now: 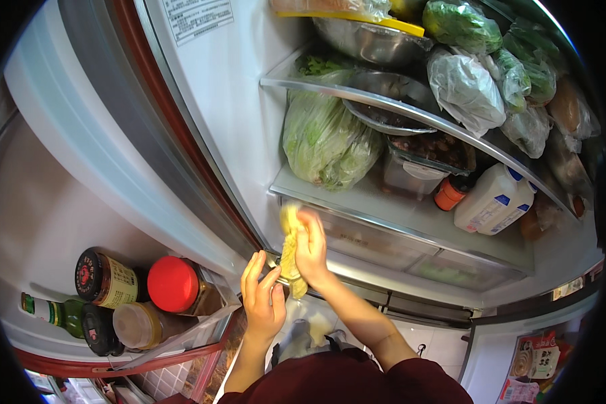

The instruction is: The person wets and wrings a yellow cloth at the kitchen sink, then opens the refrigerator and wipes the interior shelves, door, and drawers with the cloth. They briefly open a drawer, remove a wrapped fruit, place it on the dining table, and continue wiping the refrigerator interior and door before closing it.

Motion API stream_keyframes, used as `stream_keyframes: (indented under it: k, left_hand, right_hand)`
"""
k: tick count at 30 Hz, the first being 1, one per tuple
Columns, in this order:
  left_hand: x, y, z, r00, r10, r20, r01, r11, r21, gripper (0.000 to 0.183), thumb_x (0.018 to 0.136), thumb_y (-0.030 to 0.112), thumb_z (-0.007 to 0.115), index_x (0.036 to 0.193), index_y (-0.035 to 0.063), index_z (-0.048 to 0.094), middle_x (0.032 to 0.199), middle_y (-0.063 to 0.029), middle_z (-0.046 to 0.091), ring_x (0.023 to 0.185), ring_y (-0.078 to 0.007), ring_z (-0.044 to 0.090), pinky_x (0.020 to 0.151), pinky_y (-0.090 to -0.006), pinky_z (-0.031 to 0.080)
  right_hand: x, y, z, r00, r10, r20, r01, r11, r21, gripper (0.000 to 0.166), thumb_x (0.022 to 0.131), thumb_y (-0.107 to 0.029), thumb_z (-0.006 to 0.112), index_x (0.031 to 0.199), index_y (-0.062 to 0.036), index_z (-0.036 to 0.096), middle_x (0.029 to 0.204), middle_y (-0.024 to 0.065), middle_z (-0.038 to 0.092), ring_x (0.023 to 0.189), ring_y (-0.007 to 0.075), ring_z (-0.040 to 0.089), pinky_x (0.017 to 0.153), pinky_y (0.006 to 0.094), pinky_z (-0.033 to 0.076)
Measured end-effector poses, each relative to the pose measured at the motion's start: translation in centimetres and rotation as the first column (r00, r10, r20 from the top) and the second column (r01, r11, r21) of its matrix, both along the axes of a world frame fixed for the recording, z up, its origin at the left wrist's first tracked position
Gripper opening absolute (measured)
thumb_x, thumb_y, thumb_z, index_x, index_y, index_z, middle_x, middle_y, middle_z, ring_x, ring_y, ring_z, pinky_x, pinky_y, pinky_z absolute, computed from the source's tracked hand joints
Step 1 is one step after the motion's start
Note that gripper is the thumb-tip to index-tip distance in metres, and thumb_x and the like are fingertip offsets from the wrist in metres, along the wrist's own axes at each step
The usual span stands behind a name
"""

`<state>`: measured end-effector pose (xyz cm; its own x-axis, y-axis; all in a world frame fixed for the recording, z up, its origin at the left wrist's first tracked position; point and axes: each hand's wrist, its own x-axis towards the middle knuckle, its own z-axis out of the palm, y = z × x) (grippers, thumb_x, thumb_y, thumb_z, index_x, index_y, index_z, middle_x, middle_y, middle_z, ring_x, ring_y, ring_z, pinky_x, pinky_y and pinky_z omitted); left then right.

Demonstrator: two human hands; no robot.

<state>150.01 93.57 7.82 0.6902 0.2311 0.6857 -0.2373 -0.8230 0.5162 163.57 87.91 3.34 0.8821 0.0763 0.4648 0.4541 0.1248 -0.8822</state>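
My right hand (310,252) grips a crumpled yellow cloth (290,257), its upper end blurred, just in front of the refrigerator's inner left wall (209,96). My left hand (262,298) is raised close to the cloth with fingers apart and nothing held, near the hinge side of the open door (136,166). Before me, the fridge's lower glass shelf (353,202) bears a bagged leafy vegetable (323,136), a lidded plastic container (414,174), a small orange-red jar (450,193) and white plastic jugs (495,199). Below that shelf sits a clear drawer (373,247).
The upper shelf edge (424,116) juts out, with bagged vegetables (462,28) and a steel bowl (376,43) above it. The left door rack holds a green bottle (65,315), a red-lidded jar (173,284) and other jars. The right door (490,348) stands open, holding packets (535,361).
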Motion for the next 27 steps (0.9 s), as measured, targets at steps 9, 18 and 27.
stream_keyframes:
  k: [9, 18, 27]
  left_hand:
    - [4.0, -3.6, -0.2, 0.978, -0.204, 0.036, 0.205, 0.978, -0.041, 0.024, 0.087, 0.005, 0.054, 0.110, -0.0014, 0.057, 0.135, -0.0233, 0.045, 0.125, -0.0380, 0.044, 0.101, -0.0447, 0.040]
    - [6.3, -7.3, -0.6, 0.934, -0.354, 0.040, 0.356, 0.930, -0.088, 0.026, 0.086, 0.008, 0.057, 0.111, 0.0016, 0.059, 0.135, -0.0225, 0.046, 0.124, -0.0374, 0.045, 0.103, -0.0448, 0.035]
    - [7.8, -12.8, -0.7, 0.840, -0.541, -0.037, 0.536, 0.838, -0.102, 0.025, 0.086, 0.008, 0.057, 0.110, 0.0003, 0.057, 0.137, -0.0219, 0.044, 0.125, -0.0368, 0.043, 0.103, -0.0444, 0.037]
  right_hand:
    - [5.1, -4.6, 2.0, 0.789, 0.020, 0.614, 0.463, 0.637, -0.616, 0.034, 0.074, -0.012, 0.059, 0.107, -0.0045, 0.057, 0.108, 0.0136, 0.059, 0.100, 0.0324, 0.057, 0.086, 0.0393, 0.047]
    - [1.0, -27.8, 2.6, 0.594, -0.544, 0.593, 0.794, 0.277, -0.541, 0.033, 0.073, -0.010, 0.060, 0.105, -0.0001, 0.058, 0.102, 0.0197, 0.060, 0.096, 0.0401, 0.055, 0.083, 0.0489, 0.044]
    - [3.0, -22.6, 1.4, 0.708, -0.301, 0.639, 0.676, 0.551, -0.489, 0.042, 0.061, -0.010, 0.067, 0.102, -0.0074, 0.060, 0.100, 0.0154, 0.060, 0.096, 0.0354, 0.057, 0.087, 0.0473, 0.046]
